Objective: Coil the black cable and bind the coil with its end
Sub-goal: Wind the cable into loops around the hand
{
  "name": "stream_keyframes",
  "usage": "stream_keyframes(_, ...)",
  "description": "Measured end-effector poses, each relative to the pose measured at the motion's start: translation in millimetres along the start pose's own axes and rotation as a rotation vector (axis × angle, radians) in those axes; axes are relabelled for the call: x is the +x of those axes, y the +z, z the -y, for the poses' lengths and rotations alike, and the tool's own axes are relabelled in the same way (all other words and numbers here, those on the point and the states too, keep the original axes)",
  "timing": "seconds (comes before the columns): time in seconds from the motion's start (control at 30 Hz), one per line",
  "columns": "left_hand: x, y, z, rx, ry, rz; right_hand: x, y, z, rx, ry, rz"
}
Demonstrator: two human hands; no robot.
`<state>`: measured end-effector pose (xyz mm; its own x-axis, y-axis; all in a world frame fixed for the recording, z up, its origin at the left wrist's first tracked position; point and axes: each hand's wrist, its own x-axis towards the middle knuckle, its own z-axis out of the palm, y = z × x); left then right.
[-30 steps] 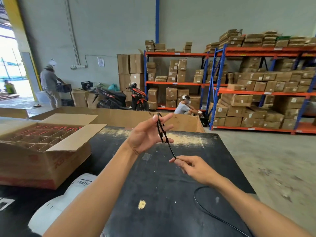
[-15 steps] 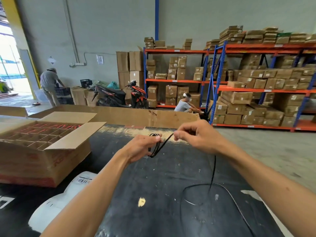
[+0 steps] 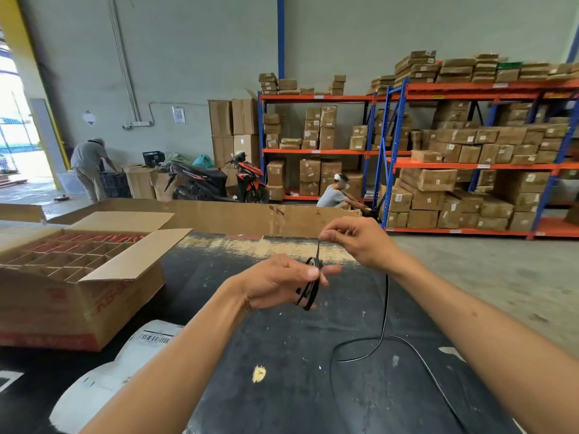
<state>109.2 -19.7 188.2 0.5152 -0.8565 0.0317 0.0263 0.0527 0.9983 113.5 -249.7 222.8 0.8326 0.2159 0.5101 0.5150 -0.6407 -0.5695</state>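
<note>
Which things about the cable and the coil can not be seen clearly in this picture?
- Number of turns in the coil: head view, strands too thin and partly covered by the left hand.
- Where the black cable ends: it leaves the frame at the bottom edge.
- How the right hand pinches the strand: its fingers curl over it.
- Barcode text on the white package: too small.

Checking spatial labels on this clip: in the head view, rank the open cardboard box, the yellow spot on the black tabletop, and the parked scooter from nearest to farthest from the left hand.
1. Yellow spot: on the tabletop, below the left hand, toward the camera.
2. Open cardboard box: on the table, off to the left.
3. Scooter: far behind, by the back wall.
</note>
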Motion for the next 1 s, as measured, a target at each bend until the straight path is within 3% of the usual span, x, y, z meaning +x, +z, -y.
stream_keyframes(0.27, 11.3, -2.4, -23.5, -0.226, 0.287, 0.049, -31.1, 35.1, -29.6, 0.118, 0.176, 0.116)
stream_keyframes(0.5, 28.6, -6.2, -32.4, -0.225, 0.364, -0.195, -56.2, 66.2, -18.1, 0.154, 0.220, 0.190)
stream_keyframes(0.77, 22.6, -37.0, -16.2, -0.110, 0.253, -0.544, -72.1, 46.6, 5.4, -0.014, 0.088, 0.292)
stream_keyframes(0.87, 18.6, -37.2, -4.9, -0.023, 0.156, -0.560, -66.0, 30.4, 26.2, -0.096, 0.012, 0.304)
stream_keyframes(1.0, 18.2, -27.3, 7.7, 0.088, 0.022, -0.428, -43.1, 0.9, 45.2, -0.180, -0.075, 0.250)
